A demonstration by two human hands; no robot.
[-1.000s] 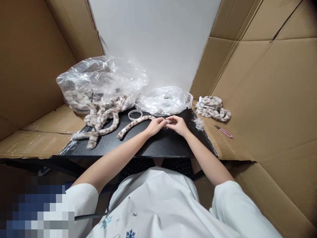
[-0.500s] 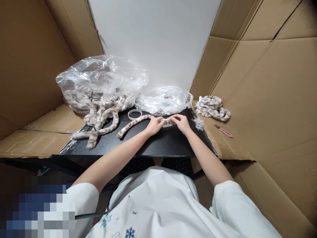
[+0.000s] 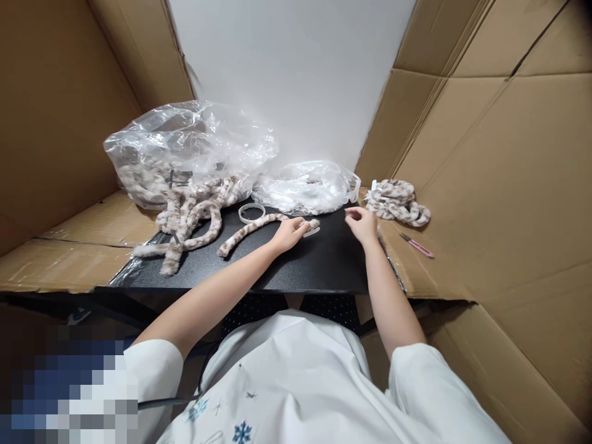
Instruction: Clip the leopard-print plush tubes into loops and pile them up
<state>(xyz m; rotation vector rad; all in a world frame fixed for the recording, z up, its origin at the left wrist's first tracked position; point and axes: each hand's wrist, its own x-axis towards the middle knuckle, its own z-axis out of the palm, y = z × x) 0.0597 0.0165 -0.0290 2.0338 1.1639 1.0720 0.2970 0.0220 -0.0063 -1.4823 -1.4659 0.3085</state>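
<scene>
My left hand [image 3: 290, 234] is closed around a furry, brown-spotted white plush strip [image 3: 252, 230] near its right end. The rest of the strip curves away to the left on the black table. A small flat white piece [image 3: 312, 232] shows under that end, beside my fingers. My right hand [image 3: 362, 226] is apart from the strip, over the table's right side, with thumb and fingers pinched together. Whatever is in that pinch, if anything, is too small to name. Behind my left hand lies a roll of clear tape [image 3: 252, 213].
More plush strips [image 3: 189, 222] spill from a large clear plastic bag [image 3: 194, 135] at left. Another plastic bag [image 3: 308, 188] with white contents sits at the back. Coiled plush strips [image 3: 398, 202] and a pink-handled cutting tool [image 3: 417, 245] lie on cardboard [image 3: 416, 277] at right.
My right hand has left the end of the plush strip and moved right, over where a clump of fluff was. My left hand has stayed on the strip.
</scene>
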